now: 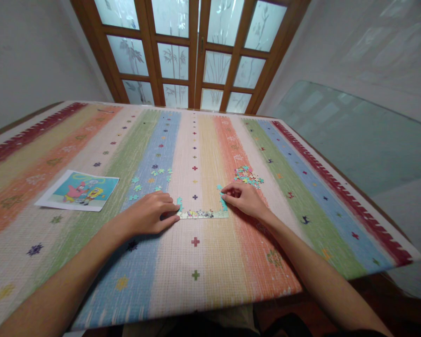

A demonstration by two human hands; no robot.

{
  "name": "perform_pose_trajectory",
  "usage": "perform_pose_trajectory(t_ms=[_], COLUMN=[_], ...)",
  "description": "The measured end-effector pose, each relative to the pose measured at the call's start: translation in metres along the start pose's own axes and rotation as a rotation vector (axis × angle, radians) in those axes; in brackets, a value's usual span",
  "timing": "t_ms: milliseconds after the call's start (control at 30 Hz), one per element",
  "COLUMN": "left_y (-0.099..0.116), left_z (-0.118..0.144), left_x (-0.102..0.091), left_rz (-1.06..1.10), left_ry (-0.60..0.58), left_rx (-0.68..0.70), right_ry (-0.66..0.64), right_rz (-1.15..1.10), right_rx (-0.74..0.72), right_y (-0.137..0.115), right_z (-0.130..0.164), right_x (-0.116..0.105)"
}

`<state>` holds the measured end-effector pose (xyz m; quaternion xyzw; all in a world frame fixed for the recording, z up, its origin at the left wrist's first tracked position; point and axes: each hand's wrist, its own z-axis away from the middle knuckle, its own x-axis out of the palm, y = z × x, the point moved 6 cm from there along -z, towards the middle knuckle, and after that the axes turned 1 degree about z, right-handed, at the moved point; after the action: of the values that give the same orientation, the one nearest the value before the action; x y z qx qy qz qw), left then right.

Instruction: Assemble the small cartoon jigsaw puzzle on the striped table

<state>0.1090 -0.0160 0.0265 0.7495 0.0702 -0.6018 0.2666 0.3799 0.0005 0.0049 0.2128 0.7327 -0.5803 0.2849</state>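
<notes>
A partly joined jigsaw puzzle [204, 214] lies flat on the striped tablecloth, a bottom row with short sides rising at each end. At its lower left corner is my left hand [155, 211], thumb and index finger apart, their tips against the edge. My right hand [244, 197] is closed in a pinch on a turquoise puzzle piece [224, 204] at the puzzle's right side; the fingertips partly hide it. Just above, another turquoise piece [219, 187] sits near those fingers. Beyond my right hand is a pile of loose puzzle pieces [247, 175].
Several turquoise pieces [137, 188] are scattered beyond my left hand. A printed cartoon picture [80, 191] lies at the left. The striped tablecloth [196, 257] covers the table, its front edge close to me. Wooden glass-paned doors [196, 51] stand behind the far edge.
</notes>
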Motion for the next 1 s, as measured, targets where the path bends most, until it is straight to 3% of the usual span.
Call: perform_pose_trajectory(t_ms=[367,633,1000], left_y=[0.0,0.003,0.003], left_z=[0.0,0.0,0.0], left_x=[-0.001,-0.002,-0.002], left_rz=[-0.018,-0.002,-0.005], left_ry=[-0.005,0.008,0.01], left_rx=[-0.004,0.001,0.001], right_ry=[-0.006,0.143,0.009], right_rz=[-0.021,0.092,0.242], right_rx=[-0.018,-0.148,-0.31], right_y=[0.0,-0.005,-0.011], right_z=[0.001,0.001,0.002], right_x=[0.001,-0.008,0.004])
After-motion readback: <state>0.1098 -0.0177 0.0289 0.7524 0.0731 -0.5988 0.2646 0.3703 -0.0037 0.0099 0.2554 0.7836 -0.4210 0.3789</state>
